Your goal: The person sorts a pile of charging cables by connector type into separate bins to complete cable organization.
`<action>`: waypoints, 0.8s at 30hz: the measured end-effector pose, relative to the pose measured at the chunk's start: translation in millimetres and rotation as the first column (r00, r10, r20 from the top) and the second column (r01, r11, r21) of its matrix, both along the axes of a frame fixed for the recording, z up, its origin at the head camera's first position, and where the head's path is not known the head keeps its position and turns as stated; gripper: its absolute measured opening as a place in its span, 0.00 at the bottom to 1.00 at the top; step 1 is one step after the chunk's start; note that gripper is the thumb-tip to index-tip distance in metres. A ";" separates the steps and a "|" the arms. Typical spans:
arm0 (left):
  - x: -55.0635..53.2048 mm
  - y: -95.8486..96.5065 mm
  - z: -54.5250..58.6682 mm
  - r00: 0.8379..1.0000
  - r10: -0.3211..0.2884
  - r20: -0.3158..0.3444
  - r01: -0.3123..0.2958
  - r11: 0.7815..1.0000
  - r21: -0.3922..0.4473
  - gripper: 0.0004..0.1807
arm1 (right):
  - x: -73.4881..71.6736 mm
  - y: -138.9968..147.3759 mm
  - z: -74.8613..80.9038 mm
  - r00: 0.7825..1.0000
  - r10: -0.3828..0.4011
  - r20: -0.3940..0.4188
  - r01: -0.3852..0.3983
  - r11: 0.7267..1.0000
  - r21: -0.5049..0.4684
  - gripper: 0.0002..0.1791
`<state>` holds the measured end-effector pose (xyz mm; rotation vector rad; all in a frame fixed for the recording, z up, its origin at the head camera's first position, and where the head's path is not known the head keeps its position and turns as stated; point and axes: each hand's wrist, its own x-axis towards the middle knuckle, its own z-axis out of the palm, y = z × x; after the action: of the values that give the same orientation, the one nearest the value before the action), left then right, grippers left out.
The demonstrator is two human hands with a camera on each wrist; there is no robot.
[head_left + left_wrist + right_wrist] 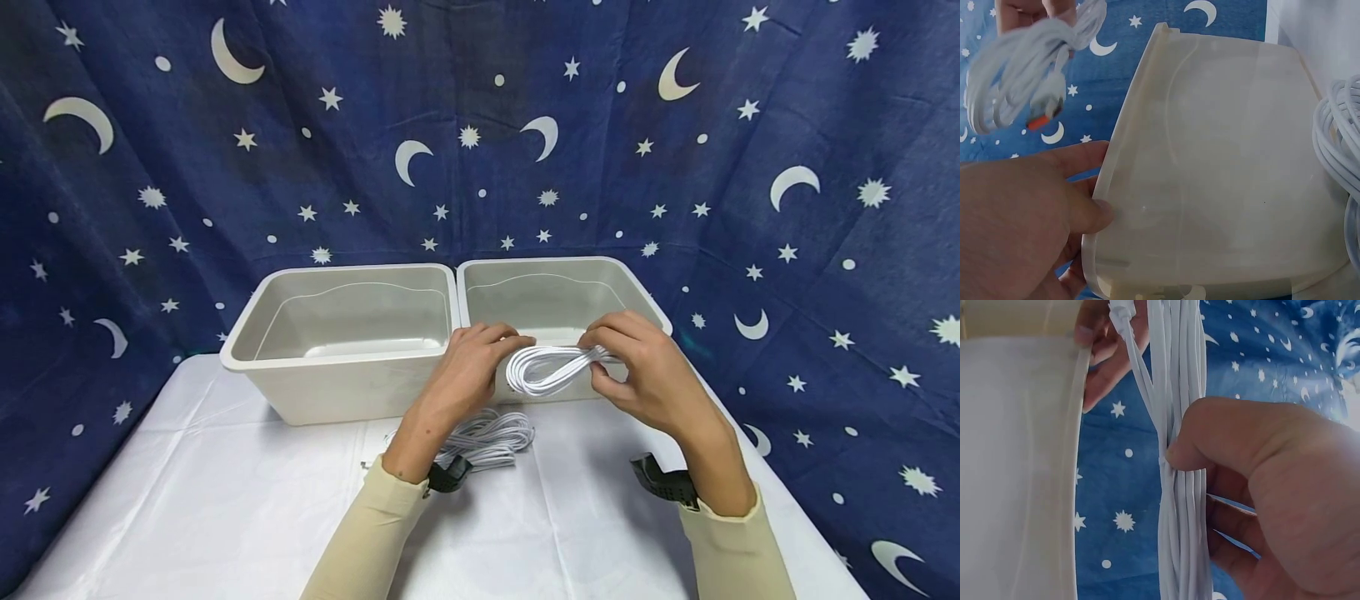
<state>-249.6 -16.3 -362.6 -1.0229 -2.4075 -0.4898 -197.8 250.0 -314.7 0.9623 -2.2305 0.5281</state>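
Observation:
My right hand (637, 367) pinches a looped bundle of white cable (547, 369) between thumb and fingers, just over the front rim of the right-hand bin (652, 312). In the left wrist view a plug with an orange end (1044, 109) hangs from this white cable. My left hand (468, 367) grips the front rim of the same bin near its left corner, thumb on the outer wall and fingers over the edge. More coiled white cables (495, 437) lie on the table below my left wrist, partly hidden by it.
A second pale grey bin (330, 387) stands to the left, rim to rim with the first. Both sit on a table with a white cloth (187, 500). A blue curtain with moons and stars (480, 108) hangs behind and along the sides.

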 end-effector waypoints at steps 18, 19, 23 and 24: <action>-1.6 -1.5 -0.6 1.000 0.001 -0.028 -0.001 1.000 -0.003 0.25 | -32.5 -3.7 7.1 0.994 -0.097 -0.048 0.086 0.975 -0.207 0.13; -1.3 -1.4 -0.6 1.000 -0.001 -0.023 0.001 1.000 0.000 0.28 | -34.9 -3.8 6.5 0.993 -0.105 -0.049 0.092 0.972 -0.216 0.13; -0.3 -1.2 -0.5 1.000 -0.005 -0.009 0.005 1.000 0.005 0.36 | -45.7 -4.4 1.9 0.991 -0.127 -0.051 0.110 0.962 -0.249 0.12; -0.1 -1.3 -0.3 1.000 -0.006 -0.008 0.006 1.000 0.005 0.36 | -48.8 -4.8 0.2 0.990 -0.131 -0.052 0.114 0.960 -0.257 0.12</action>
<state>-249.7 -17.6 -362.9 -1.0279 -2.3962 -0.4929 -246.6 245.2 -314.5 0.6953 -2.0841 0.6934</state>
